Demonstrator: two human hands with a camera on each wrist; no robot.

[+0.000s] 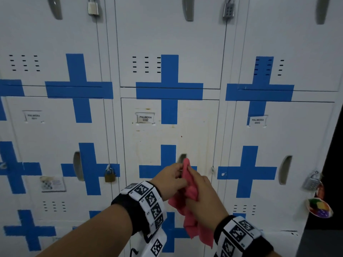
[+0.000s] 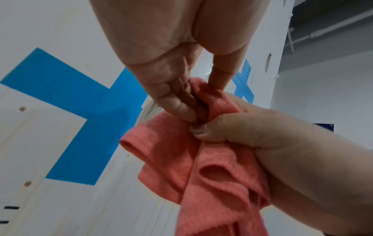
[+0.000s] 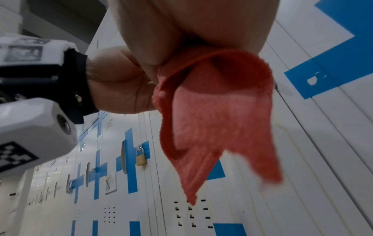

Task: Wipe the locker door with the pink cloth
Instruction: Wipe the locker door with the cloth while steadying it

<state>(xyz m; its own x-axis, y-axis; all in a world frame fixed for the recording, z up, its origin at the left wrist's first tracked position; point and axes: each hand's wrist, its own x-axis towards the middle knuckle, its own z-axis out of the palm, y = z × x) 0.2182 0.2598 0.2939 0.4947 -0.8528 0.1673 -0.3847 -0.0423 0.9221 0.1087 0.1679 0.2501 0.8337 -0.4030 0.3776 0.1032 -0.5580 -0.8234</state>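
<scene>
The pink cloth (image 1: 189,191) is held between the left hand (image 1: 168,180) and the right hand (image 1: 205,197) in front of the locker door (image 1: 157,141), just below its recessed handle (image 1: 182,158). The left hand is placed left of the cloth, the right hand right of it. A label (image 1: 145,118) is mounted above on the door. A brass padlock (image 1: 109,175) hangs on the locker to the left.

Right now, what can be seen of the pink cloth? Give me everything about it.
The pink cloth is a coral-pink, terry-like rag, crumpled and bunched, not spread flat. The right hand grips its middle in a fist; the left hand pinches its upper end, which pokes up between the two hands. Its loose lower part hangs below the right hand, ending in a ragged corner. It is held in front of the stained middle locker door; contact with the door cannot be told.
</scene>
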